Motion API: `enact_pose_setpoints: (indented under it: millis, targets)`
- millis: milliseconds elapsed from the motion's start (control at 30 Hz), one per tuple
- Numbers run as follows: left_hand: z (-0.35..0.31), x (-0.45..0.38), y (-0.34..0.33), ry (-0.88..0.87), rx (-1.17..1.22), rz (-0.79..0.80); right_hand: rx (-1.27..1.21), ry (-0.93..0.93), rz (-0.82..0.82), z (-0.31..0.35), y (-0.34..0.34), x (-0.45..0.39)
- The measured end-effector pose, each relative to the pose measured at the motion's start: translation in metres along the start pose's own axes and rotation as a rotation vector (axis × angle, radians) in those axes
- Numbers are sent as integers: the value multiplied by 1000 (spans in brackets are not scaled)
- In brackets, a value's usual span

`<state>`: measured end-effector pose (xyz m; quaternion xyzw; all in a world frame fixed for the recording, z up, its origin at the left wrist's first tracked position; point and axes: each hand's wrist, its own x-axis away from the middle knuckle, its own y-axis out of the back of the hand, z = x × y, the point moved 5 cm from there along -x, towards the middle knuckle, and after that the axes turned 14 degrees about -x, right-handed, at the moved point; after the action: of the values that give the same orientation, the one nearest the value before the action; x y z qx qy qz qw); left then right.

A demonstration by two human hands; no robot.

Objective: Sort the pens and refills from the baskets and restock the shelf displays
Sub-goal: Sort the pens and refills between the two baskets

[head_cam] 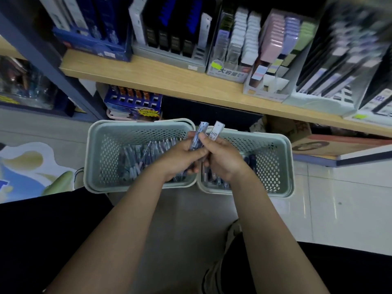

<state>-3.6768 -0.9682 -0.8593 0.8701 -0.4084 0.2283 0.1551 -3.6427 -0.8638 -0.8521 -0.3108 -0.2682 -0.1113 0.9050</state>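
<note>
Two pale green perforated baskets stand side by side on the floor: the left basket (97, 149) holds several dark blue pen packs (135, 160), the right basket (282, 166) holds more refill packs (212, 177). Above the gap between them, my left hand (178, 158) grips a blue-grey refill case (198, 134). My right hand (224, 160) pinches a white lead case marked "HB 0.7" (215, 131). Both cases point up and away, almost touching. The wooden shelf (148, 75) runs just beyond the baskets.
On the shelf stand a blue display box (93, 45), a grey tray of black packs (169, 43), a clear refill display (231, 52), pastel sticky notes (275, 45) and dark pen racks (339, 66). A blue carton (133, 107) sits under the shelf. My knees frame the bottom.
</note>
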Motion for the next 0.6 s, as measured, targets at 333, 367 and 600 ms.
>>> enact_pose_setpoints:
  millis: [333, 367, 600]
  targets:
    - [-12, -3, -27, 108, -7, 52, -74, 143, -23, 13, 40, 1]
    - [-13, -4, -29, 108, 7, 40, -78, 143, -30, 14, 41, 2]
    - [-12, -14, -25, 51, 45, -119, -109, 147, -26, 17, 50, 8]
